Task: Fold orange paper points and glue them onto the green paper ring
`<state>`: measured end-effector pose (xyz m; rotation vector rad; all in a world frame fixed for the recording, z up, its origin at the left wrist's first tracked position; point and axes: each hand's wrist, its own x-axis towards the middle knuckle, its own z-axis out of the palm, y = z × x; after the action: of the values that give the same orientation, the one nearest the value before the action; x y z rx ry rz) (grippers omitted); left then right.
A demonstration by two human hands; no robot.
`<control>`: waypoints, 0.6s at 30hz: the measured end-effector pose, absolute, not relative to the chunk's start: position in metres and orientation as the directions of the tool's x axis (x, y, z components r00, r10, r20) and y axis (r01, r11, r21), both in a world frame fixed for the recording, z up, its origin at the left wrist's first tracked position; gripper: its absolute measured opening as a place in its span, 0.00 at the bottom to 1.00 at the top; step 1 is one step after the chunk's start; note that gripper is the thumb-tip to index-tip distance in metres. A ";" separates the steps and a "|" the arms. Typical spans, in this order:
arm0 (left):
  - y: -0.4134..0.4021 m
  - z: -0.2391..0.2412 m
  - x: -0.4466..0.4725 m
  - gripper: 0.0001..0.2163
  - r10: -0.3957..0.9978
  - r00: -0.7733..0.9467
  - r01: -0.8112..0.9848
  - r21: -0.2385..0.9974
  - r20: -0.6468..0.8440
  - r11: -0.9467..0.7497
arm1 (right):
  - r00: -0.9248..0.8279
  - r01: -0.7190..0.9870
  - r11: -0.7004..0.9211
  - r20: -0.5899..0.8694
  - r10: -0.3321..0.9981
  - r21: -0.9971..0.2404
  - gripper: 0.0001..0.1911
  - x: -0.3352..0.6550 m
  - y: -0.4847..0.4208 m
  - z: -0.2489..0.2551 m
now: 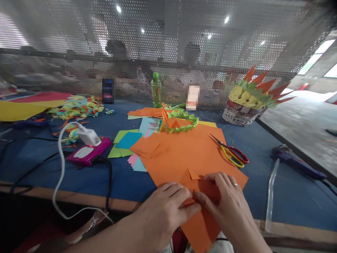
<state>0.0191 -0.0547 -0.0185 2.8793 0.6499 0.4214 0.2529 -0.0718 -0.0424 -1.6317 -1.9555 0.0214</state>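
Observation:
My left hand and my right hand meet at the near table edge, both pinching a folded piece of orange paper that hangs over the edge toward me. Fingers of both hands are pressed together on its crease. A ring shows on my right hand. The piece lies on a larger orange sheet spread on the blue table.
Red-and-yellow scissors lie right of the sheet. A folded green-orange paper ring, loose coloured papers, a pink device with white charger, a green bottle, a basket of folded pieces, a blue glue gun. People sit behind a mesh screen.

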 end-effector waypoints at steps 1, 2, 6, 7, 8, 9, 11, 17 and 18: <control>-0.055 -0.018 0.019 0.24 0.440 0.867 0.395 0.216 0.233 -0.893 | -0.074 0.900 0.241 0.417 0.906 -0.364 0.20 0.252 -0.072 -0.042; -0.055 -0.017 0.019 0.24 0.441 0.869 0.395 0.221 0.225 -0.892 | -0.072 0.903 0.236 0.414 0.907 -0.359 0.21 0.251 -0.072 -0.042; -0.056 -0.013 0.020 0.24 0.450 0.867 0.399 0.245 0.215 -0.884 | -0.063 0.896 0.227 0.396 0.916 -0.382 0.15 0.251 -0.072 -0.042; -0.056 -0.013 0.019 0.24 0.451 0.866 0.400 0.243 0.217 -0.884 | -0.057 0.892 0.225 0.396 0.917 -0.393 0.13 0.251 -0.072 -0.042; -0.056 -0.014 0.019 0.24 0.451 0.864 0.400 0.240 0.224 -0.885 | -0.051 0.888 0.224 0.399 0.916 -0.402 0.10 0.251 -0.072 -0.042; -0.056 -0.015 0.019 0.24 0.451 0.861 0.400 0.235 0.234 -0.886 | -0.045 0.885 0.224 0.404 0.914 -0.409 0.09 0.252 -0.071 -0.042; -0.056 -0.018 0.019 0.24 0.447 0.860 0.396 0.231 0.248 -0.889 | -0.040 0.881 0.228 0.415 0.909 -0.414 0.06 0.252 -0.071 -0.042; -0.055 -0.018 0.018 0.26 0.444 0.858 0.391 0.233 0.258 -0.891 | -0.054 0.869 0.266 0.456 0.888 -0.416 0.02 0.251 -0.072 -0.040; -0.056 -0.017 0.018 0.26 0.449 0.857 0.396 0.237 0.252 -0.887 | -0.058 0.865 0.277 0.464 0.884 -0.419 0.02 0.251 -0.074 -0.040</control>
<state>0.0184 -0.0558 -0.0169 2.8551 0.6552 0.4520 0.2513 -0.0744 -0.0396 -1.5716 -1.9008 0.0373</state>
